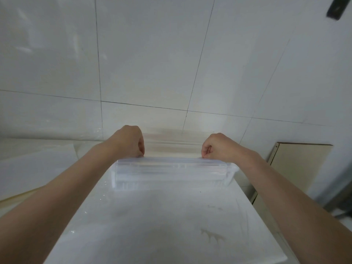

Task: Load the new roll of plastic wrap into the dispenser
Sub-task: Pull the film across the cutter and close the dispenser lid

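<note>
Two hands are in view, one dispenser, one stretch of plastic film, and one board leaning at the side.

The left hand (131,141) sits at the left end of the clear plastic dispenser (173,172), its fingers curled downward with the tips meeting the edge of the film (171,147) at the dispenser's upper rim. The film is a blurred, see-through band running between both hands, just above and behind the dispenser. The dispenser itself is a long transparent box lying crosswise at the far end of the white table (152,225), its length running left to right. Whether a roll lies inside it cannot be told through the hazy plastic. The right hand (217,147) is at the dispenser's right end, curled likewise, thumb and forefinger pinching the film's corner at the rim.

The tabletop is glossy white with a few faint brownish smears near its right front. To the left lies a lower pale surface (28,164). Behind stands a wall of large white tiles (152,63) with thin dark joints. At the right, a beige board (301,168) leans against the wall, and a dark object (338,8) is in the upper right corner.
</note>
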